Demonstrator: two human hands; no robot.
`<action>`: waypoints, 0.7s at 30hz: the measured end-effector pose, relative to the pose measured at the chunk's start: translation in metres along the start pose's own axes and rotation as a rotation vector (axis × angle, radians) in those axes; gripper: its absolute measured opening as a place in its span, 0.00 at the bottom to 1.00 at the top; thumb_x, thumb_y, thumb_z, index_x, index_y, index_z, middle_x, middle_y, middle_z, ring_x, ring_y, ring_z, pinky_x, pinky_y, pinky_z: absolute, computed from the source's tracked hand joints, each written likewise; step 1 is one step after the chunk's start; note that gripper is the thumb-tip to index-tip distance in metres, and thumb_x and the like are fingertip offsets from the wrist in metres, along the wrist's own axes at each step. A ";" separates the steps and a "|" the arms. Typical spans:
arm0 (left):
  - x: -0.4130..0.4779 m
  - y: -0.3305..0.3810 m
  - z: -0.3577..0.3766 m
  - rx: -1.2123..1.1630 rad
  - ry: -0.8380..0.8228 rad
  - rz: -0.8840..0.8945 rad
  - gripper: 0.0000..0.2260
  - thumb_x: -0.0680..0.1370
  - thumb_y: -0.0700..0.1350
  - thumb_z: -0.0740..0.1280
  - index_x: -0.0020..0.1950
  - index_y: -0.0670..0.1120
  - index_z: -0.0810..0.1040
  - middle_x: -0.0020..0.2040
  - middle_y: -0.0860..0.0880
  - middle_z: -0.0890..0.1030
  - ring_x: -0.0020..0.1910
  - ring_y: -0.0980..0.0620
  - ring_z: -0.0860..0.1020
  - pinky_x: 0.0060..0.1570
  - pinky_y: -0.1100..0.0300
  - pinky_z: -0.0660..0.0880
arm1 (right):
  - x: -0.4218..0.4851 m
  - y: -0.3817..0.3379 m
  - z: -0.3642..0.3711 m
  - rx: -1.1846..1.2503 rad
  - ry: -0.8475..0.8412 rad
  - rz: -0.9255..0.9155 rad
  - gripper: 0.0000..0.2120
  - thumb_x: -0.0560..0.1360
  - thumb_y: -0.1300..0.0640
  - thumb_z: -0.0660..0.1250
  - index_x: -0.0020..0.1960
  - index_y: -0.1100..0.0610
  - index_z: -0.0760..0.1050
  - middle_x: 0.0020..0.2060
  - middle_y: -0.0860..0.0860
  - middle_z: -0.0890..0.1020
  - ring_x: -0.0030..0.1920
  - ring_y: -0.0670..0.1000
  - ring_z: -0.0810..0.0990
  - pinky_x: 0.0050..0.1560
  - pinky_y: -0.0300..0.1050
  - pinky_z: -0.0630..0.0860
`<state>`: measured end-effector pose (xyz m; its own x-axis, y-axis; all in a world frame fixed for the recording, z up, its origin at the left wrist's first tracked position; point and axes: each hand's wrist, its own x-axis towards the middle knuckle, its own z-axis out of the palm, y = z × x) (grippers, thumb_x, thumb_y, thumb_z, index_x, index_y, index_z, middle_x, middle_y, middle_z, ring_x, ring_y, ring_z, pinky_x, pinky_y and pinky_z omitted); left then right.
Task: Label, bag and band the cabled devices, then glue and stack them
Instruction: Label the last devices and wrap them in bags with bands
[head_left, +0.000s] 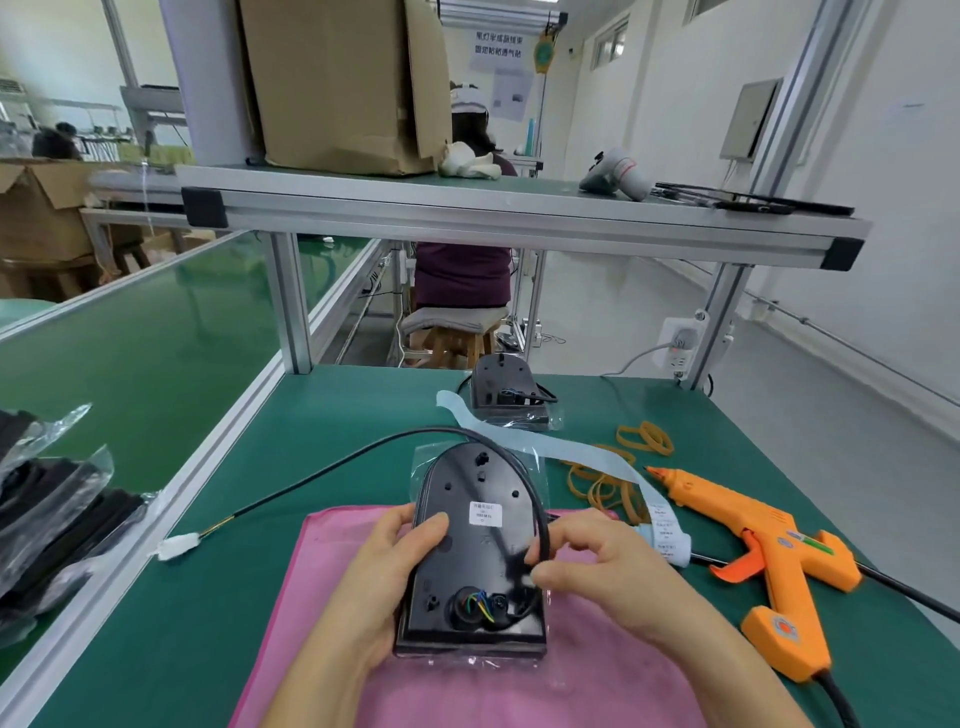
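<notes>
Device (475, 561), black and arch-shaped, is held back side up over a pink cloth (467, 691) that lies on the green tabletop (249, 597). It sits inside a clear bag (537, 467), whose film shows beyond both the rounded top and the straight lower edge. A white label (485, 514) is stuck on the upper half of the back; coloured wires show in a round opening near the lower edge. Left hand (387, 566) grips the left edge of the device, thumb lying across the back and fingers underneath. Right hand (597, 566) pinches the black cable (311, 475) between thumb and fingertips at the right edge of the device. From that pinch the cable runs up the right side, arcs over the rounded top, and trails left across the tabletop to a white connector (176, 547). Second device (501, 379), also bagged, lies farther back near the rear edge. A pale label strip (582, 454) runs from beside it toward the right hand. Tan rubber bands (655, 439) lie loose on either side of the strip. An orange glue gun (737, 519) rests on its side to the right, nozzle pointing toward the bands. Bagged black items (52, 519) are stacked at the far left, beyond the tabletop's metal rail.
</notes>
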<state>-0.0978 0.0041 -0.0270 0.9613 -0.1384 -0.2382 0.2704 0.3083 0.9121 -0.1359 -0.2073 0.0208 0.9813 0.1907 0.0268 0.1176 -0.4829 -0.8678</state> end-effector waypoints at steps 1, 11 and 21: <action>0.000 0.000 0.000 -0.008 -0.005 -0.001 0.14 0.75 0.42 0.68 0.60 0.41 0.75 0.56 0.35 0.81 0.47 0.41 0.83 0.47 0.46 0.81 | 0.001 -0.001 0.001 -0.006 0.009 -0.009 0.14 0.70 0.61 0.74 0.36 0.41 0.81 0.39 0.42 0.82 0.48 0.38 0.75 0.47 0.27 0.68; 0.001 -0.001 0.005 -0.050 -0.036 0.034 0.15 0.74 0.41 0.69 0.59 0.42 0.74 0.45 0.41 0.85 0.41 0.44 0.84 0.34 0.55 0.80 | 0.013 0.005 0.019 0.011 0.206 0.019 0.13 0.69 0.63 0.75 0.39 0.45 0.79 0.41 0.47 0.75 0.49 0.44 0.72 0.49 0.30 0.65; 0.000 0.000 0.007 -0.046 -0.026 0.044 0.15 0.74 0.41 0.69 0.60 0.42 0.74 0.49 0.39 0.84 0.43 0.44 0.84 0.38 0.52 0.82 | 0.017 0.018 0.021 0.229 0.257 0.296 0.48 0.57 0.49 0.78 0.72 0.49 0.61 0.65 0.49 0.70 0.62 0.47 0.73 0.65 0.45 0.70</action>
<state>-0.0978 -0.0024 -0.0247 0.9708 -0.1478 -0.1887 0.2304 0.3577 0.9050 -0.1202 -0.1947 -0.0051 0.9770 -0.1595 -0.1418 -0.1823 -0.2777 -0.9432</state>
